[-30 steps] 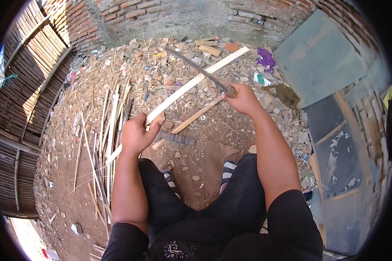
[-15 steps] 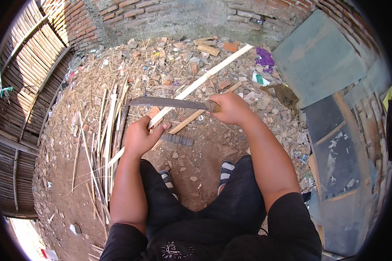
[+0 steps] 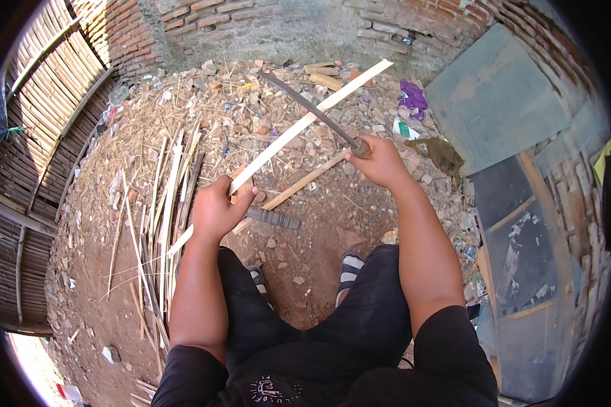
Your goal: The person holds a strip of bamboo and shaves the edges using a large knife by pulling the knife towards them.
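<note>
My left hand (image 3: 220,207) is closed round a long pale wooden strip (image 3: 341,93) that slants from low left to upper right. In my right hand (image 3: 380,163) is the handle (image 3: 362,148) of a long dark blade (image 3: 328,120), angled up and to the left across the strip; whether the two touch, I cannot tell. Below them lie a narrow tan plank (image 3: 295,188) and a dark grey piece (image 3: 273,218) on the dirt. A pile of thin strips (image 3: 165,217) lies beside my left arm.
A bamboo wall (image 3: 37,136) stands at left, a brick wall (image 3: 265,30) ahead. Grey panels (image 3: 492,91) and dark boards (image 3: 523,251) line the right side. Rubble (image 3: 237,108), a purple cloth (image 3: 412,95) and wood offcuts (image 3: 326,80) cover the ground. My sandalled feet (image 3: 349,271) are below.
The blade swung down to nearly level half a second ago and has now risen back to a diagonal. My right hand has shifted slightly. The strip's far end is a little higher.
</note>
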The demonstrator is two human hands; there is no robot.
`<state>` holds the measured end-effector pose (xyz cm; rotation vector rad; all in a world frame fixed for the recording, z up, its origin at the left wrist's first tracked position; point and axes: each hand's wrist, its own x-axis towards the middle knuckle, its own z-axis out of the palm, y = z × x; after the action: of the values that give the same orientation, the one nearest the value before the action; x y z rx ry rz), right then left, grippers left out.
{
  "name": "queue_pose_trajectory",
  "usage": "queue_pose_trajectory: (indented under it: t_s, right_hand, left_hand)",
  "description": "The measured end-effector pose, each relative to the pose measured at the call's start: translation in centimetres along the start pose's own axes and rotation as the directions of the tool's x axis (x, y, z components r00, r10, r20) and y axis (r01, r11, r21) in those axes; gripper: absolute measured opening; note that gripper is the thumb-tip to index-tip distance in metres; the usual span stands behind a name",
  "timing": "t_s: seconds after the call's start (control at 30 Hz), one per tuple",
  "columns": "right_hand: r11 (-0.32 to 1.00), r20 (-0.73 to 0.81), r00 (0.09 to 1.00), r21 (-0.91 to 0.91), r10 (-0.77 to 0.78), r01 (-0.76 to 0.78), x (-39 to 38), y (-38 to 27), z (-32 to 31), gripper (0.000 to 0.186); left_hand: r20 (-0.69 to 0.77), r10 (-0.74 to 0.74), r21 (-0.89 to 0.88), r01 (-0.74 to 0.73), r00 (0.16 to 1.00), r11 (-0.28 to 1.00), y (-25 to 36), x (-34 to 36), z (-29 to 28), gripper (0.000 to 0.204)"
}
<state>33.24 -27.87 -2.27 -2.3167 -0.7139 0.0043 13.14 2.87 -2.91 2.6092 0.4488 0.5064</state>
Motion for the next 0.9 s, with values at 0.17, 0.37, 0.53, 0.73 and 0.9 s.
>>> queue_pose_trajectory:
  t_s: [0.17,0.37,0.53,0.73,0.9]
  right_hand:
    - [0.948,0.317,0.935,-0.215,-0.159,0.234,-0.5,-4.2,1.9,0.036]
    - [1.0,0.12,0.993,-0.016,0.001,0.001,0.3,1.3,0.2,0.04]
    - [0.991,-0.097,0.987,0.04,0.128,-0.124,0.3,1.2,-0.7,0.046]
    - [0.955,0.295,0.947,-0.223,-0.125,0.195,-0.6,-5.0,1.6,0.044]
    - [0.966,0.287,0.95,-0.184,-0.123,0.181,-0.1,-3.7,1.6,0.042]
  left_hand:
    - [-0.036,0.098,-0.124,-0.101,0.995,0.987,-0.2,-0.1,1.0,0.055]
    - [0.088,-0.015,-0.032,0.017,0.996,0.999,0.0,0.0,-0.6,0.051]
    - [0.077,-0.043,-0.034,0.046,0.996,0.998,-0.2,0.1,-0.5,0.051]
    - [0.116,-0.032,-0.086,0.043,0.993,0.995,0.4,-0.2,-0.1,0.049]
    - [0.146,-0.026,-0.078,0.037,0.989,0.996,-0.5,-0.4,-0.4,0.057]
